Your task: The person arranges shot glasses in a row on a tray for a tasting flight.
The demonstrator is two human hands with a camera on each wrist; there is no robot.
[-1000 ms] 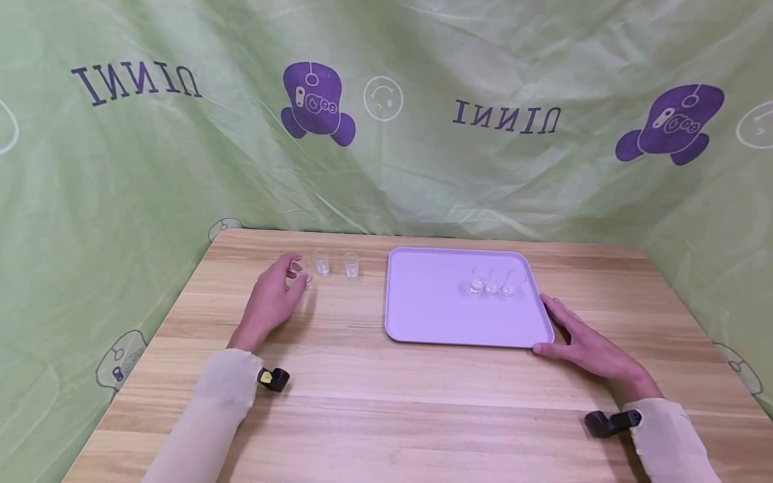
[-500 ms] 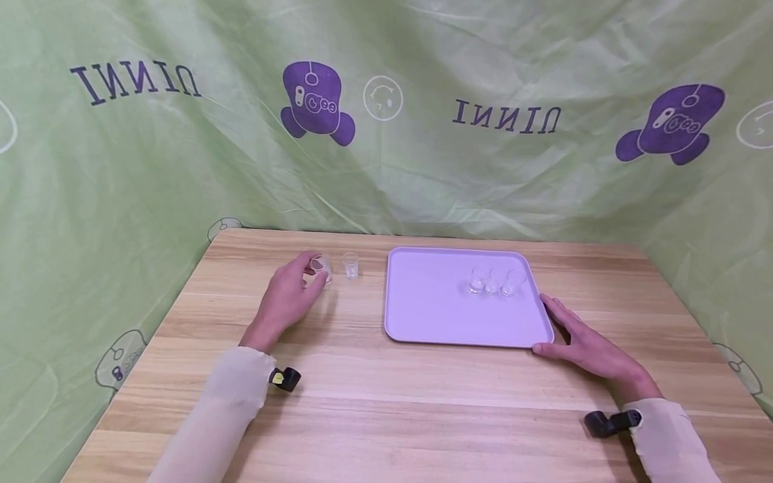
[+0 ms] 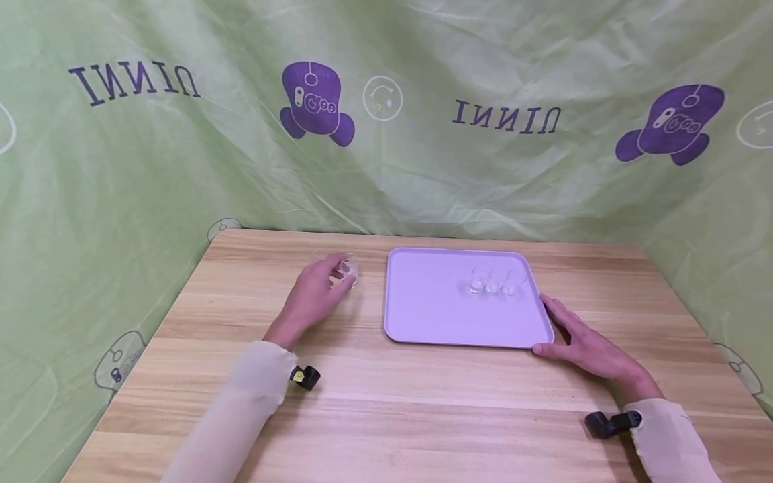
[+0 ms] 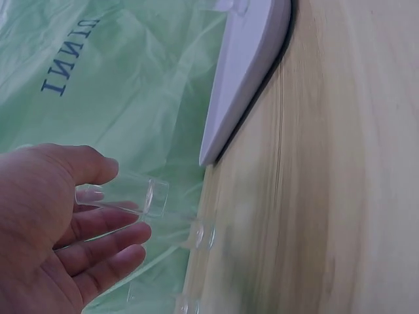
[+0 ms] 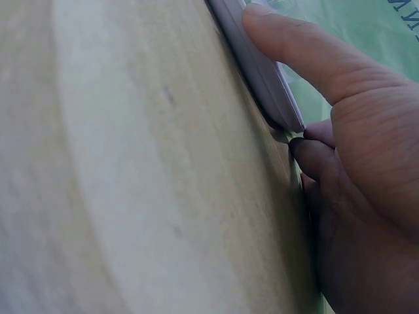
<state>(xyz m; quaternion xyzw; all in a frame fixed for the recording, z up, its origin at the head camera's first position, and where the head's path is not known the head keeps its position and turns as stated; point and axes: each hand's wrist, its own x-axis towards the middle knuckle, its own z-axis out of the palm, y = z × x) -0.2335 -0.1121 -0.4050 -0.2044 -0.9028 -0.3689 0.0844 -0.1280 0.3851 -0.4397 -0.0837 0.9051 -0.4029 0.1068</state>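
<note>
In the head view, a purple tray (image 3: pixel 435 315) lies toward 4 o'clock on the wooden table (image 3: pixel 423 416), with three glasses (image 3: pixel 492 286) standing in a close row at the tray's own 2 o'clock; whether they touch one another I cannot tell. The left hand (image 3: pixel 311 293) is at 8 o'clock, off the tray, thumb and fingers curled round a clear glass (image 3: pixel 346 270), while the right hand (image 3: pixel 584 343) sits at 4 o'clock with thumb and fingers spread about the tray's near corner. As a judgement, the work looks about half done: three glasses are on the tray, and three are off it, counting the one in hand. The left wrist view shows that glass at 8 o'clock, pinched between thumb and fingers, the other fingers loosely bent, its base seemingly clear of the table; two other glasses (image 4: pixel 201 234) stand around 6 o'clock, and a tray corner points down from 12 o'clock. In the right wrist view, the thumb reaches the tray's rim near 1 o'clock and the fingers meet its corner at 3 o'clock, no glass among them, though how far they go underneath is hidden
</note>
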